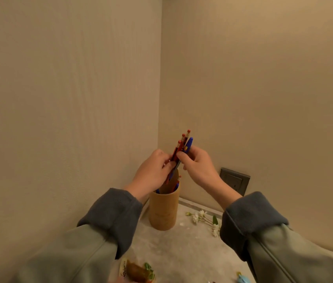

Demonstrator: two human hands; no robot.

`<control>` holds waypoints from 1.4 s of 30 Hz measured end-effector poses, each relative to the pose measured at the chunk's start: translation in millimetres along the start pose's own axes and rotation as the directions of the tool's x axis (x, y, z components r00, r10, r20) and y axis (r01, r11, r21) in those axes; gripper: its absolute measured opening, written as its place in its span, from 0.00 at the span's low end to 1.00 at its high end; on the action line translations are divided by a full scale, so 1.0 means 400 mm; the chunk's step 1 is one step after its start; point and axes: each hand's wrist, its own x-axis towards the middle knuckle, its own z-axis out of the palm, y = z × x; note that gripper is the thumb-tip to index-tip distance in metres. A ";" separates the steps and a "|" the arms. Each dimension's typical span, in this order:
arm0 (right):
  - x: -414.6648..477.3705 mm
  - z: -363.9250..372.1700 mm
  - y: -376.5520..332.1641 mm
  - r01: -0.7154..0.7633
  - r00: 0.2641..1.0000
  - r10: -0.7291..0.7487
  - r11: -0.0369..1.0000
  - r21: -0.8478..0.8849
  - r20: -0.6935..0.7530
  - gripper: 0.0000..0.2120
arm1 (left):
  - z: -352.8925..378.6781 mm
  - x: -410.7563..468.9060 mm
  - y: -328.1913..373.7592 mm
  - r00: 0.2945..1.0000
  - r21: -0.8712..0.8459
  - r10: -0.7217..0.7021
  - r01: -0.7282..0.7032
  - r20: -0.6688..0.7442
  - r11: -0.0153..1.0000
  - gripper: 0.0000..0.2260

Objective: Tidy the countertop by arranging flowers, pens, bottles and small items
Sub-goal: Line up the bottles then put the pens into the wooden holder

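Note:
A bundle of red and blue pens [183, 147] is held upright above a tan cylindrical pen holder [164, 211] that stands in the counter's corner. My left hand [153, 174] grips the lower part of the bundle. My right hand [199, 164] pinches the bundle near its top, on the blue pen. A few more pens stick out of the holder, partly hidden behind my left hand. A stem of white flowers [202, 218] lies on the counter to the right of the holder.
Two beige walls meet right behind the holder. A dark wall socket [235, 179] sits low on the right wall. Snack wrappers [139, 272] lie at the counter's near edge, and a small blue item [243, 279] at the bottom right.

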 end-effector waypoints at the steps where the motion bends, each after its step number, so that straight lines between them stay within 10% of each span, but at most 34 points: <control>1: 0.000 0.006 0.017 -0.016 1.000 0.016 1.000 -0.021 0.006 0.07 | 0.013 -0.003 -0.011 1.000 0.009 -0.014 0.014 0.003 1.000 0.06; 34: -0.023 0.111 0.265 -0.265 0.953 0.295 0.924 -0.276 0.071 0.14 | 0.128 -0.068 -0.133 0.979 0.333 -0.073 0.005 0.191 0.943 0.12; 42: -0.071 0.082 0.249 -0.331 0.930 0.358 0.915 -0.231 0.086 0.18 | 0.120 -0.099 -0.126 0.988 0.128 -0.095 0.079 0.120 0.989 0.13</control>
